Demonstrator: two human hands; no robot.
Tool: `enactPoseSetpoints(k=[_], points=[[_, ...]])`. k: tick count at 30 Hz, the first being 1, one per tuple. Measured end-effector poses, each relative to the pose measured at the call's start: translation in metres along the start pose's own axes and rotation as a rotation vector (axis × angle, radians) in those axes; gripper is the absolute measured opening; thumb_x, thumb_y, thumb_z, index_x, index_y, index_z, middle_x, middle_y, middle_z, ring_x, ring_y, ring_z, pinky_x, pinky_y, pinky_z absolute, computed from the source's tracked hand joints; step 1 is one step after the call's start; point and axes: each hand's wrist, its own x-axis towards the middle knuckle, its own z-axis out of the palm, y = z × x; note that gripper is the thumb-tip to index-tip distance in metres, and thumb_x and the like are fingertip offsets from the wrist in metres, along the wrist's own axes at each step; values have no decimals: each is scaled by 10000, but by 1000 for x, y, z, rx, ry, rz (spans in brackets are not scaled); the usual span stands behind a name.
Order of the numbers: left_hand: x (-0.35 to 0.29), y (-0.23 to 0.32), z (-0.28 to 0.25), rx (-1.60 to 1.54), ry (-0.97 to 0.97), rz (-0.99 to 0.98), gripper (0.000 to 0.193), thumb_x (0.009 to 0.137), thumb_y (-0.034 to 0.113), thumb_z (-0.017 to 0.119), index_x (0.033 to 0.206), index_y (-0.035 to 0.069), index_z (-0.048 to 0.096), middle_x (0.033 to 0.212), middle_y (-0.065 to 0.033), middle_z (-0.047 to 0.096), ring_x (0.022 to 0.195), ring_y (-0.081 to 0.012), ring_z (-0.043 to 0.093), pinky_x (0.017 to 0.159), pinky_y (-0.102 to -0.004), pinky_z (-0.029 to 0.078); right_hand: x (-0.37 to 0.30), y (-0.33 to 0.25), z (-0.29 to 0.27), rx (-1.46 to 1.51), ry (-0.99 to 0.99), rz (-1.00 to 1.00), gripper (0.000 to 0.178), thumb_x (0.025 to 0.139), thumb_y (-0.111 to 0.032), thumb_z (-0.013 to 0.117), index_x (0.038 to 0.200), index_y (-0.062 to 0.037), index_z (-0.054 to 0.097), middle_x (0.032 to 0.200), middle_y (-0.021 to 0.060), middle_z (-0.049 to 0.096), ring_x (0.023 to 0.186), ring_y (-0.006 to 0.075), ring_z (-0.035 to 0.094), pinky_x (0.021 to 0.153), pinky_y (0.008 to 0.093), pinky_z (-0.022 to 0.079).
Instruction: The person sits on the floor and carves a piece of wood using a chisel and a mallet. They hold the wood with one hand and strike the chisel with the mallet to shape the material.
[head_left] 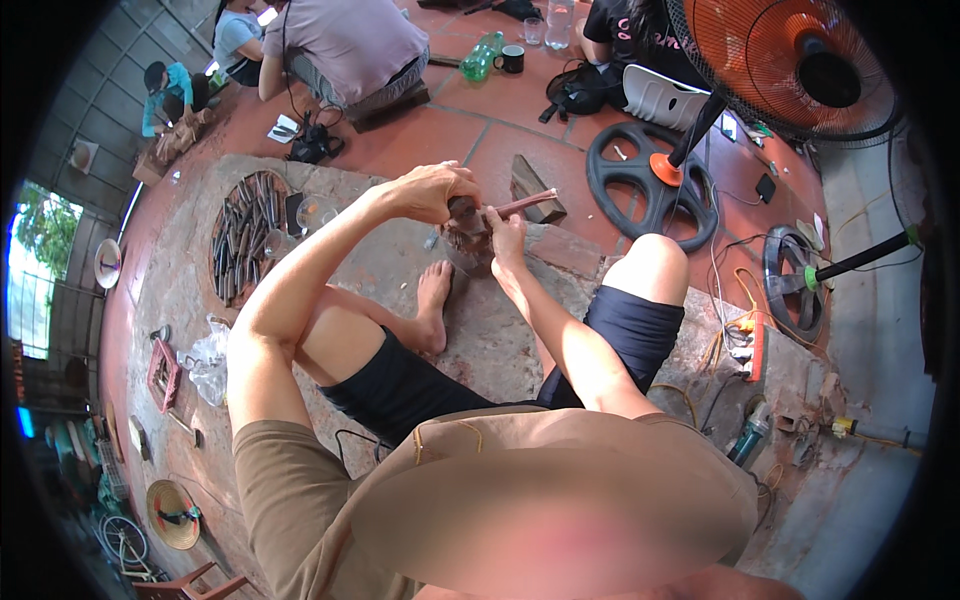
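Observation:
My left hand (436, 190) is closed, bent at the wrist, over a dark rounded piece (463, 209) whose kind I cannot make out. Close beside it, my right hand (508, 240) pinches a slim reddish-brown stick (527, 202) with a pale far end. Below both hands, between my feet, lies a brown, uneven lump (466, 243) that looks like carved wood; my hands partly hide it. A wedge-shaped wooden block (537, 190) rests on the floor just past the stick.
A round tray of several dark-handled tools (246, 240) lies at left, with a glass (277, 243) near it. A standing fan (790, 70) and its round base (615, 190) are at right. Cables and a power strip (757, 345) lie near my right knee. Other people (345, 50) sit ahead.

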Motion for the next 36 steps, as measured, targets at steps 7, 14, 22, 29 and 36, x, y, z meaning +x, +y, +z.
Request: enactPoseSetpoints(k=[7,14,22,29,36], points=[[3,-6,0,13,6,12,411,583,16,699,983,102,662,1065,-48,602,1047,-271,520,898,-382,439,-12,-18,4,59,-8,-59,140,879,-117,618,911,11,569,820,34,583,700,105,523,619,268,432],[5,-3,-4,-35,-26,15,417,581,3,685,985,104,664,1050,-49,604,1050,-272,511,902,-378,435,-20,-32,8,-22,-64,-151,155,893,-123,593,947,18,555,841,24,562,715,91,492,620,262,424],[5,-6,-2,-34,-19,24,423,568,7,693,979,103,663,1039,-46,608,1040,-272,517,905,-378,430,-19,-32,9,-10,-78,-137,162,895,-127,587,949,18,537,837,21,538,725,93,479,627,259,413],[5,-8,-1,-42,-6,45,430,562,9,701,980,102,664,1051,-49,609,1037,-269,520,913,-379,427,-19,-33,8,-7,-83,-132,147,895,-116,587,944,11,531,825,23,536,719,95,479,631,264,415],[4,-6,0,-14,-20,11,427,567,1,693,980,104,668,1048,-47,609,1041,-265,511,917,-373,427,-16,-27,7,18,-91,-144,145,898,-111,584,950,11,526,829,28,536,729,97,484,645,265,420]])
